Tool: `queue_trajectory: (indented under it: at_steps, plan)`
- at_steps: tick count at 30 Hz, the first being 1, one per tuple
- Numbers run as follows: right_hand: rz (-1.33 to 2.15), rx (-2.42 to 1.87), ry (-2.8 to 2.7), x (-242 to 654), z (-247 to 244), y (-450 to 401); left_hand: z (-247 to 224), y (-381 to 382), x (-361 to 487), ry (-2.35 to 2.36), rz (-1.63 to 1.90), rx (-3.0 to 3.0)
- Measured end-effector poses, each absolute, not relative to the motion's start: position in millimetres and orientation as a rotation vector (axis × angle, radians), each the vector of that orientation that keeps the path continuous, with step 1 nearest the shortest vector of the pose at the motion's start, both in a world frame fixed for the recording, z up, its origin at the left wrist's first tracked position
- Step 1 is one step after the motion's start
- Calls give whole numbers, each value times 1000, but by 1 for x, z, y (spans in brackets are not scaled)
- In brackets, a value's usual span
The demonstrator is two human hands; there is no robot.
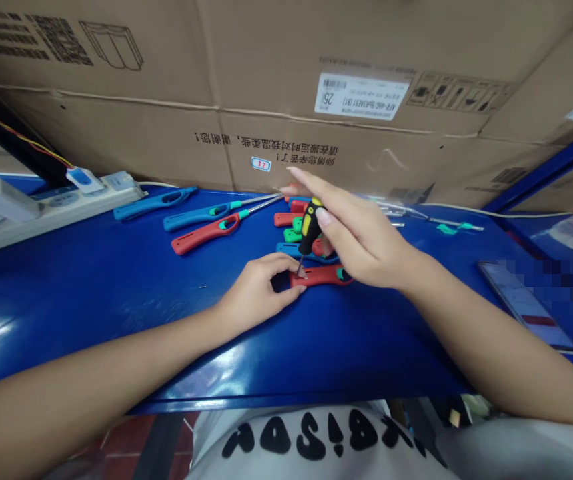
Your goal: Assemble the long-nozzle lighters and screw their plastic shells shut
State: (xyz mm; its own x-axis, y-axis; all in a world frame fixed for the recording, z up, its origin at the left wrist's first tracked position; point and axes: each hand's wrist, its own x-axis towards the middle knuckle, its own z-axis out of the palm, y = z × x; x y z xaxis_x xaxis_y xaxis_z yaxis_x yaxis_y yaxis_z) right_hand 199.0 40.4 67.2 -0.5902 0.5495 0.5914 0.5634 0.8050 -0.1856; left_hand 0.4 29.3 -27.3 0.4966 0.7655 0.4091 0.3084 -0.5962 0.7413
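My right hand (pixel 361 230) grips a screwdriver (pixel 310 228) with a black and yellow handle between thumb and fingers, the index finger stretched out. The screwdriver stands nearly upright, its tip down at the end of a red long-neck lighter (pixel 323 275) lying on the table. Thumb and fingers of my left hand (pixel 256 287) pinch that same end, around the tip. Whether a screw sits under the tip is hidden. Just behind lie a blue lighter handle (pixel 286 250), green pieces (pixel 293 232) and a red piece (pixel 286 219), partly covered by my right hand.
On the blue table (pixel 206 360), a blue handle (pixel 151 203), a blue lighter (pixel 196 217) and a red lighter (pixel 206 235) lie to the left. A power strip (pixel 61 203) is at far left, metal tubes (pixel 456 223) and a phone (pixel 526 303) at right. Cardboard boxes (pixel 266 87) stand behind.
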Motion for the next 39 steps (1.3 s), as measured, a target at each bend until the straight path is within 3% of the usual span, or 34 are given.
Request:
queue_trajectory:
  at_steps: [2, 6, 10, 14, 19, 23, 28, 32, 37, 39]
  plan:
    - [36, -785, -2338, 198, 67, 39, -27, 29, 0, 879, 991, 2155]
    - [-161, -869, -2291, 196, 66, 36, -27, 29, 0, 886, 999, 2161]
    - [24, -804, -2315, 194, 68, 36, -27, 29, 0, 879, 986, 2178]
    - [-120, -847, -2316, 194, 69, 35, -27, 29, 0, 875, 991, 2173]
    - [117, -765, -2352, 193, 67, 34, -26, 29, 1, 886, 967, 2172]
    - [-149, -766, -2292, 193, 65, 35, -26, 29, 1, 886, 989, 2168]
    - [38, -719, -2314, 193, 69, 35, -26, 29, 0, 886, 973, 2175]
    - [-184, -835, -2296, 194, 69, 34, -27, 29, 0, 884, 991, 2166]
    - [13, -834, -2378, 198, 73, 35, -27, 29, 0, 876, 982, 2170]
    - [-71, -878, -2374, 199, 74, 35, -27, 29, 0, 880, 989, 2172]
